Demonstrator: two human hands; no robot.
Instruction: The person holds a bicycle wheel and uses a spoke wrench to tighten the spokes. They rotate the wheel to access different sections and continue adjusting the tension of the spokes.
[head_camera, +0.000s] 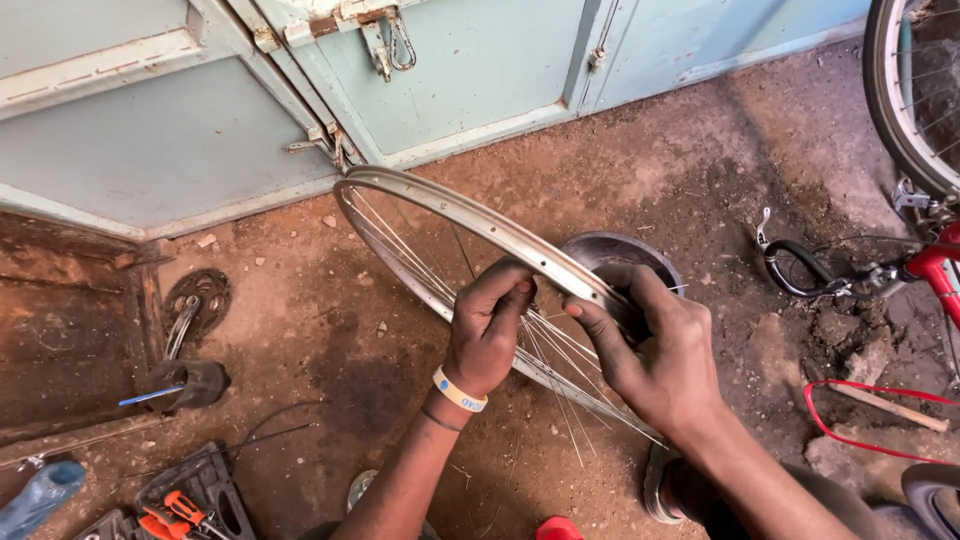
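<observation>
Both forearms rise from the bottom of the view toward a bare silver metal bicycle rim (470, 215) with thin loose spokes, which stands tilted on the reddish dirt floor (700, 150) and serves as the landmark for everything else. Just inside the rim's near edge, the left hand (487, 330), wearing a pale wristband (459, 391), has its fingers pinched narrow around a bundle of spokes (560, 365). At the same edge, slightly to the right, the right hand (655, 350) curls over the rim, thumb and fingers closed on the metal and on spokes beneath it. Behind the rim on its right side lies a round dark metal disc (620, 250).

Left of the rim, well apart, rest a dark chainring with its crank (195, 300) and a case of orange-handled tools (180, 505). Right of the rim stands a red bicycle frame (935, 265) with a tyred wheel (905, 90). Beyond the rim is a pale blue metal door (300, 90).

As a judgement, the unfastened spokes could spring out of the pinch and tangle or bend, since only fingertip pressure gathers them; the tilted rim could also slide on the loose dirt.
</observation>
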